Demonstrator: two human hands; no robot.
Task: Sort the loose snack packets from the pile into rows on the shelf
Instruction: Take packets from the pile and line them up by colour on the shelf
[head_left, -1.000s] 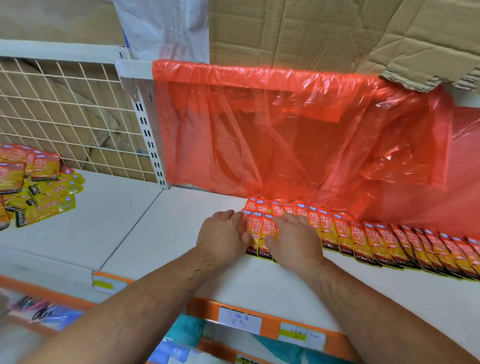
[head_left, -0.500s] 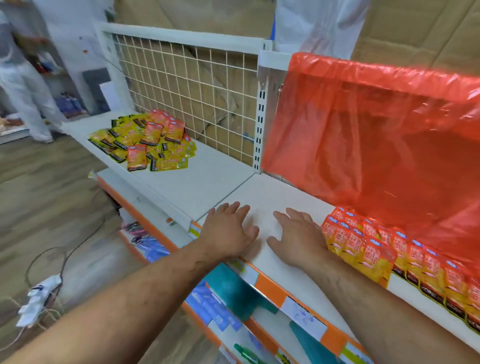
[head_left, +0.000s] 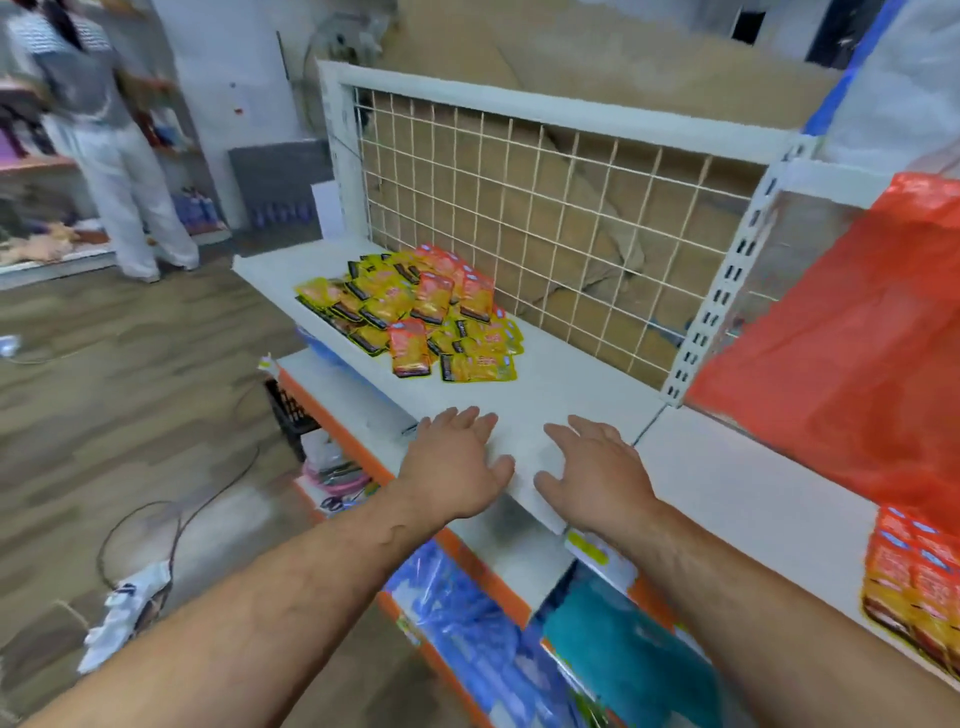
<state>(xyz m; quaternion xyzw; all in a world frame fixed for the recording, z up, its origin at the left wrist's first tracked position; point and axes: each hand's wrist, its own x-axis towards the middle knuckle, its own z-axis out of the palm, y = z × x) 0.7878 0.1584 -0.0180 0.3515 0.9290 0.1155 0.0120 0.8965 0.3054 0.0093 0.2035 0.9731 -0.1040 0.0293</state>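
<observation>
- Both hands hold nothing: the left hand (head_left: 457, 467) and the right hand (head_left: 597, 478) lie palm down with fingers straight and slightly spread, thumbs pointing toward each other.
- They sit side by side, apart, at the front edge of the white shelf (head_left: 561, 384); whether the palms press on it or hover just above is hard to tell.
- The pile of snack packets (head_left: 415, 312), yellow and orange ones jumbled together, lies toward the shelf's back left, against the wire grid (head_left: 545, 208), well apart from both hands.
- At the far right, near the front edge, a row of packets (head_left: 914, 582) stands overlapped, below a red plastic sheet (head_left: 857, 364) hanging over the back.
- Across the room a person (head_left: 104, 156) stands at other shelving, and a power strip (head_left: 130, 613) lies on the wood floor.
</observation>
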